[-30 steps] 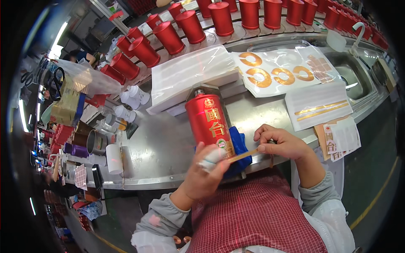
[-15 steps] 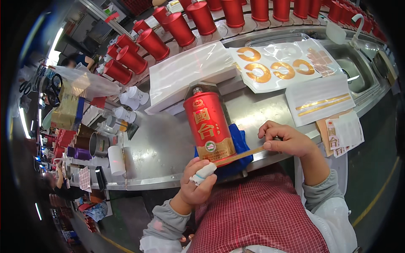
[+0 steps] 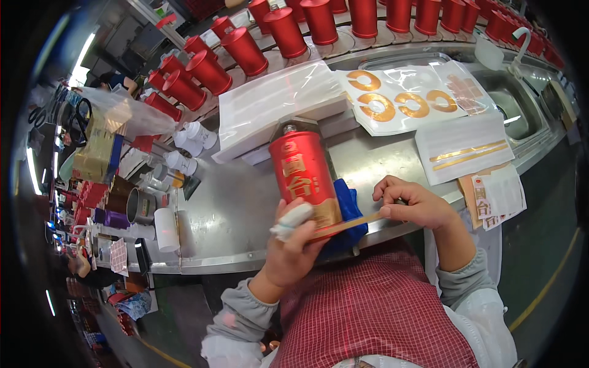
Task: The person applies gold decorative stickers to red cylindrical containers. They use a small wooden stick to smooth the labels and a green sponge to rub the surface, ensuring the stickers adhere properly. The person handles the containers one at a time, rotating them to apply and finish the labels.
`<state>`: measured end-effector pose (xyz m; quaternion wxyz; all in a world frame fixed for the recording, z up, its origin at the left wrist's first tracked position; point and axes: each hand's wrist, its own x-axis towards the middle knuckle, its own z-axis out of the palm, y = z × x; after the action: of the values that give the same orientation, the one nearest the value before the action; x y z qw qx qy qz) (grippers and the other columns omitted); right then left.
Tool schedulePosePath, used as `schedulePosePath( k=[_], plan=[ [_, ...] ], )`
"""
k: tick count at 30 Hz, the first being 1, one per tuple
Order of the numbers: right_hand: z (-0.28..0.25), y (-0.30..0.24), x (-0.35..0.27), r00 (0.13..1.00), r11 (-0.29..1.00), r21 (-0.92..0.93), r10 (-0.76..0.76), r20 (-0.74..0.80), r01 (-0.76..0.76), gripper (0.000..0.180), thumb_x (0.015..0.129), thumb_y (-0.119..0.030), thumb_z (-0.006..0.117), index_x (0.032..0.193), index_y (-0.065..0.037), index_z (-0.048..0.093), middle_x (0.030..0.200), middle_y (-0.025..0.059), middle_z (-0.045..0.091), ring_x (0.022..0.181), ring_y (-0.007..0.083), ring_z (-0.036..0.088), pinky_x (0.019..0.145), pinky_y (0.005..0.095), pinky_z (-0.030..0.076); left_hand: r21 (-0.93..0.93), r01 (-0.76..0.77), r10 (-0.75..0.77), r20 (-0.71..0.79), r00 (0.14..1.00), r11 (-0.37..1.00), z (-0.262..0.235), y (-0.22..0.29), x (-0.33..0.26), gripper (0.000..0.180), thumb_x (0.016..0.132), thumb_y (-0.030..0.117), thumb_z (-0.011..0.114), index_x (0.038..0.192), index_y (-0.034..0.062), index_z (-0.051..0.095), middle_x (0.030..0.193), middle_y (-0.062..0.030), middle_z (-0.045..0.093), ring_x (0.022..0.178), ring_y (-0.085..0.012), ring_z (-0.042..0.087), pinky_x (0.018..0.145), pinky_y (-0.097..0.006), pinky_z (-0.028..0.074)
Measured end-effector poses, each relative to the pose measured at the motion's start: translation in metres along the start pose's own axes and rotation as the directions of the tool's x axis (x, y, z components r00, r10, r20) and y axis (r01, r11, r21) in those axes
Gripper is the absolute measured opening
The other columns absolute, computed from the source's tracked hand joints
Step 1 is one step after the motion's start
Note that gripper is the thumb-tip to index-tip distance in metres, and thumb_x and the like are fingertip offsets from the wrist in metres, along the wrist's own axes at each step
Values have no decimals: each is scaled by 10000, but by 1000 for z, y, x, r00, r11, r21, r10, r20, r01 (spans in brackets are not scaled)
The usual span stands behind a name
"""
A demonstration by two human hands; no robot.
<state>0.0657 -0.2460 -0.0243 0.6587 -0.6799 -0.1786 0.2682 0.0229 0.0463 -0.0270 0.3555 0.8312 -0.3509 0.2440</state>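
Note:
A red bottle (image 3: 300, 156) with gold lettering and a gold lower band lies on the steel bench, its neck pointing away from me. My left hand (image 3: 291, 253), with white wrapping on one finger, grips the bottle's lower left side near the base. From the base a narrow gold strip (image 3: 351, 226) runs out to the right, drawn taut. Its free end is pinched between the thumb and fingers of my right hand (image 3: 417, 203). A blue cloth (image 3: 348, 199) is bunched beside and under the bottle's lower end. The left fingertips are partly blurred.
Behind the bottle sits a white plastic-covered stack (image 3: 276, 101). Sheets with gold ring stickers (image 3: 377, 108) and gold strips (image 3: 469, 154) lie to the right, before a sink (image 3: 521, 113). Several red bottles (image 3: 245, 52) line a conveyor at the back. A paper roll (image 3: 166, 230) stands left.
My left hand has moved up from the base edge onto the bottle's lower front. My right hand still holds the strip's end, shifted only slightly. The view has turned a little.

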Motion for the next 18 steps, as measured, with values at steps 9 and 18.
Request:
schedulePosePath(
  k=[9,18],
  plan=[
    [-4,1,-2,995,991,-89,-96,34,99,185,884,-208,665,854,-31,623,1066,42,508,917,105,470,803,249,389,59,37,-32,-84,996,998,-4,10,-39,208,813,42,694,985,76,582,1060,-178,647,1060,-342,612,1004,-522,439],
    [0,8,1,1000,1000,22,-14,-3,14,186,900,-205,654,838,-37,607,1056,24,505,902,93,468,772,235,399,115,-280,264,137,955,953,-18,2,-6,203,769,-8,677,950,76,639,1018,-157,661,1038,-332,622,971,-518,469]
  ],
)
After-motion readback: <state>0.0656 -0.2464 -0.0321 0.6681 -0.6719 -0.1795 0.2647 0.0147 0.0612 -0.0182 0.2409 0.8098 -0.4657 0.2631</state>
